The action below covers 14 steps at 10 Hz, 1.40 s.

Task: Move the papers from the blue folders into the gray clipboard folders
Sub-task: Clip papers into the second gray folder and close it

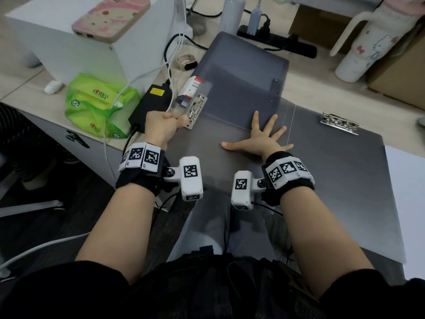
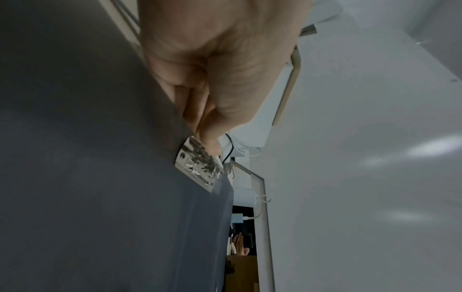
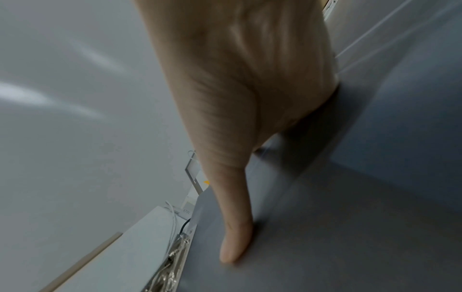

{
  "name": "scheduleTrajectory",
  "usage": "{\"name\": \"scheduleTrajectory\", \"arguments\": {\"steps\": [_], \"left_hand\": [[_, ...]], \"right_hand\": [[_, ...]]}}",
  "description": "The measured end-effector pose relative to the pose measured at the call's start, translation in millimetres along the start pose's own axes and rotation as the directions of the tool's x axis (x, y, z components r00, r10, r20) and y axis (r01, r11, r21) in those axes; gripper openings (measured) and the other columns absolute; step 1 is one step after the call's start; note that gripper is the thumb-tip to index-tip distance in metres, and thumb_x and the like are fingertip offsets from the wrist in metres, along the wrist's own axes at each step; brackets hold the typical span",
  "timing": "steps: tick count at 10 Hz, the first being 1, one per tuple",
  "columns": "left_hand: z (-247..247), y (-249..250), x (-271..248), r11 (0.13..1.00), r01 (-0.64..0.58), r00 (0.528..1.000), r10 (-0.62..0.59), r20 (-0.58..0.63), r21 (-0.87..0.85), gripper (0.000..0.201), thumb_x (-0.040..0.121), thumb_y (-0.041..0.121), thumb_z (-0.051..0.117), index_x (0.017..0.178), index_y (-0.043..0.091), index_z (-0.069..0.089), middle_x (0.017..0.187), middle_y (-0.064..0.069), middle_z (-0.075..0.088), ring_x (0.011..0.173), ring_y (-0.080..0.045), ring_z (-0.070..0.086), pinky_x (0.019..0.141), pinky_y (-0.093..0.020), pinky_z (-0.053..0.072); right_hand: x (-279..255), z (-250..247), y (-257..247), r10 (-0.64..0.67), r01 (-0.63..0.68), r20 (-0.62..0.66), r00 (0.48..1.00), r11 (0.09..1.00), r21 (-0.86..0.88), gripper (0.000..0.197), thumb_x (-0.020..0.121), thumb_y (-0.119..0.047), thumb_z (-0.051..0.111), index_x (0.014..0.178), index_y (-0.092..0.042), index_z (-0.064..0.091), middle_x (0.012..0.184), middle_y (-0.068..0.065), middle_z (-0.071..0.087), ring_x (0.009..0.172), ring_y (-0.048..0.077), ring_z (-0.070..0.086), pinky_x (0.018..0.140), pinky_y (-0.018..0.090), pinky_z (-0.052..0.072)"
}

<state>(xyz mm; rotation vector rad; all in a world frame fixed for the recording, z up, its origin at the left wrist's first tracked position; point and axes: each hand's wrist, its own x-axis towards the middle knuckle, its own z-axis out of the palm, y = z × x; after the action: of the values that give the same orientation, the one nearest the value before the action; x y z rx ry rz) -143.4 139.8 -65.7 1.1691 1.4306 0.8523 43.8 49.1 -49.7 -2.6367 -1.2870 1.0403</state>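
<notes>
Nearest us, our two forearms reach out over our lap, each wrist strapped with a marker-covered camera band. Our right hand (image 1: 259,140) lies flat with fingers spread, pressing the gray clipboard folder (image 1: 230,143) down near its middle. Our left hand (image 1: 161,127) is curled at the folder's left edge, thumb and fingers pinching the lever end of the metal clip (image 1: 195,111); the left wrist view shows the fingertips right on the clip (image 2: 198,168). A translucent sheet seems to stand up beside that clip, though we cannot tell whether the hand also holds it.

A second gray folder (image 1: 345,169) lies to the right with its own clip (image 1: 339,123) at the far edge, and a darker folder (image 1: 241,72) lies beyond, partly under ours. White paper (image 1: 407,203) shows at the right border.

As we judge it, the step is working the clip, so we should keep the right palm bearing down so the board does not slide or tip, and lever the clip squarely.

Room is tight on the left: a black power adapter (image 1: 151,102), white cables and a green tissue pack (image 1: 96,107) crowd just beside the clip. The near edge of the folder overhangs the desk toward our lap.
</notes>
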Motion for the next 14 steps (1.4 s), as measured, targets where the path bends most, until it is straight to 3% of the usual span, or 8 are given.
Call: {"name": "scheduleTrajectory", "arguments": {"steps": [1, 2, 5, 7, 9, 11, 12, 14], "left_hand": [[1.0, 2.4, 0.8, 0.999, -0.018, 0.999, 0.019, 0.027, -0.035, 0.02, 0.08, 0.029, 0.072, 0.071, 0.012, 0.067, 0.05, 0.009, 0.058, 0.046, -0.001, 0.052, 0.057, -0.024, 0.045], [9.9, 9.3, -4.3, 0.985, -0.132, 0.991, 0.133, 0.0, -0.113, 0.038, 0.079, 0.034, 0.071, 0.108, 0.011, 0.064, 0.091, -0.006, 0.071, 0.083, -0.014, 0.068, 0.078, -0.03, 0.054], [33.5, 32.0, 1.4, 0.896, -0.421, 0.9, 0.432, -0.053, 0.145, 0.031, 0.089, 0.034, 0.059, 0.089, 0.006, 0.073, 0.085, -0.008, 0.072, 0.076, -0.015, 0.062, 0.081, -0.033, 0.052], [47.3, 31.0, 9.2, 0.835, -0.292, 0.954, 0.288, 0.081, 0.467, 0.035, 0.096, 0.036, 0.039, 0.12, 0.024, 0.061, 0.129, -0.015, 0.045, 0.126, -0.037, 0.036, 0.111, -0.049, 0.028], [60.5, 36.8, 11.3, 0.667, -0.282, 0.956, 0.252, 0.148, 0.69, 0.037, 0.098, 0.03, 0.031, 0.126, 0.016, 0.05, 0.137, -0.013, 0.031, 0.132, -0.035, 0.02, 0.111, -0.05, 0.012], [93.9, 54.6, -3.8, 0.64, -0.494, 0.868, 0.402, 0.29, 0.589, 0.041, 0.097, 0.034, 0.04, 0.134, 0.021, 0.049, 0.139, -0.006, 0.04, 0.133, -0.031, 0.023, 0.11, -0.043, 0.019], [119.4, 60.2, -14.6, 0.667, -0.613, 0.785, 0.456, 0.419, 0.423, 0.032, 0.096, 0.03, 0.045, 0.119, 0.018, 0.064, 0.127, -0.005, 0.06, 0.129, -0.029, 0.037, 0.107, -0.034, 0.029], [182.6, 66.3, -40.2, 0.752, -0.612, 0.708, 0.383, 0.593, 0.245, 0.024, 0.093, 0.021, 0.053, 0.104, 0.01, 0.071, 0.112, -0.003, 0.07, 0.112, -0.015, 0.06, 0.095, -0.022, 0.04]], "right_hand": [[-0.6, -0.9, 1.0, 0.006, -0.006, -0.009, 1.0, 1.0, 0.004, 0.134, 0.054, -0.078, 0.068, 0.146, -0.037, -0.022, 0.15, 0.006, -0.041, 0.139, 0.04, -0.032, 0.102, 0.074, -0.011], [-0.1, -0.5, 3.8, 0.009, -0.009, -0.017, 1.0, 1.0, 0.001, 0.135, 0.053, -0.078, 0.067, 0.146, -0.038, -0.022, 0.15, 0.006, -0.04, 0.139, 0.04, -0.032, 0.102, 0.074, -0.011], [1.7, 0.3, 5.8, 0.006, -0.006, -0.027, 1.0, 1.0, -0.007, 0.134, 0.054, -0.078, 0.067, 0.146, -0.037, -0.023, 0.15, 0.006, -0.041, 0.139, 0.04, -0.032, 0.103, 0.074, -0.011], [4.9, 1.1, 7.3, -0.008, 0.008, -0.036, 0.999, 1.0, -0.003, 0.136, 0.054, -0.078, 0.067, 0.145, -0.037, -0.024, 0.149, 0.006, -0.043, 0.138, 0.041, -0.034, 0.103, 0.074, -0.011], [7.5, -3.4, 11.9, -0.023, 0.023, -0.012, 1.0, 0.999, 0.029, 0.13, 0.059, -0.075, 0.067, 0.146, -0.038, -0.022, 0.15, 0.005, -0.041, 0.139, 0.04, -0.032, 0.104, 0.072, -0.011], [10.6, -25.6, 41.8, -0.091, 0.169, -0.235, 0.968, 0.925, 0.341, 0.087, 0.075, -0.049, 0.072, 0.147, -0.027, 0.029, 0.159, 0.003, 0.015, 0.146, 0.031, 0.012, 0.116, 0.058, 0.013], [11.0, -38.3, 63.5, -0.028, 0.283, -0.435, 0.9, 0.796, 0.535, 0.057, 0.078, -0.027, 0.074, 0.13, -0.012, 0.055, 0.136, 0.009, 0.052, 0.121, 0.024, 0.053, 0.096, 0.023, 0.043], [8.0, -68.9, 130.8, 0.192, 0.249, -0.613, 0.766, 0.791, 0.559, 0.034, 0.077, -0.013, 0.069, 0.111, -0.007, 0.069, 0.113, 0.01, 0.069, 0.108, 0.019, 0.062, 0.085, 0.016, 0.04]]}}
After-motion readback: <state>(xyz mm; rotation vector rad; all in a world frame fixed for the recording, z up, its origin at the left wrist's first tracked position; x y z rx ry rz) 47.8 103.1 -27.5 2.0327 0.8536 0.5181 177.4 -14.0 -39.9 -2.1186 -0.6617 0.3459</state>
